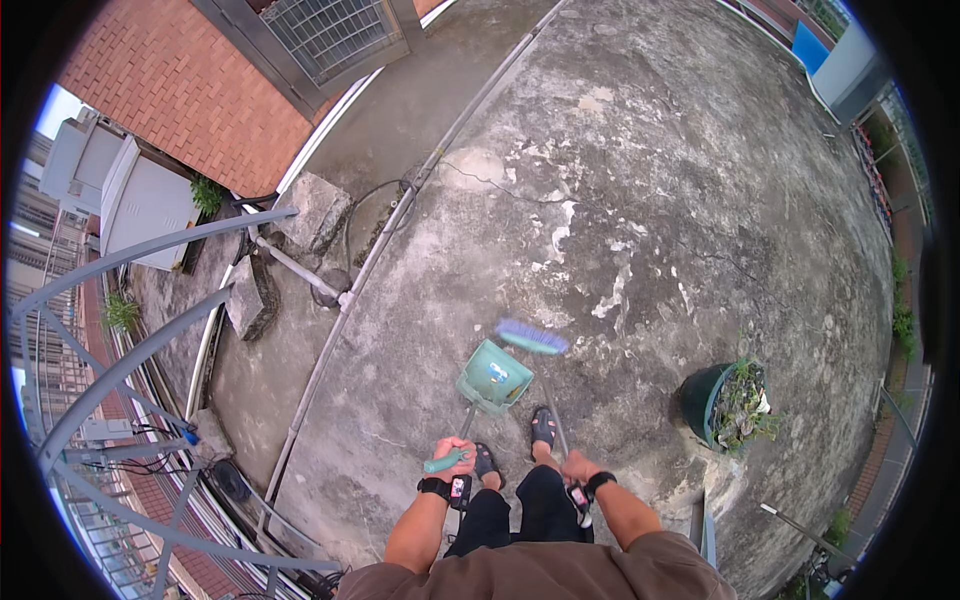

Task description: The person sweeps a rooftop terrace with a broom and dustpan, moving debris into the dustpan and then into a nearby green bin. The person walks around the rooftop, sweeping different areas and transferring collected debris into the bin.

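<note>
My left hand is closed around the green handle of a long-handled dustpan. The green plastic pan rests on the concrete ahead of my feet, with a little debris inside. My right hand grips the thin shaft of a broom. The broom's head, with blue-purple bristles and a green base, lies just beyond the pan and looks blurred. Part of its shaft near the head is hard to make out. Both wrists carry black straps with small devices.
A green plant pot with soil and weeds stands to the right. On the left, a pipe crosses the stained, cracked concrete roof. Beyond it are concrete blocks and curved grey metal rails. A metal grille door stands at the upper left.
</note>
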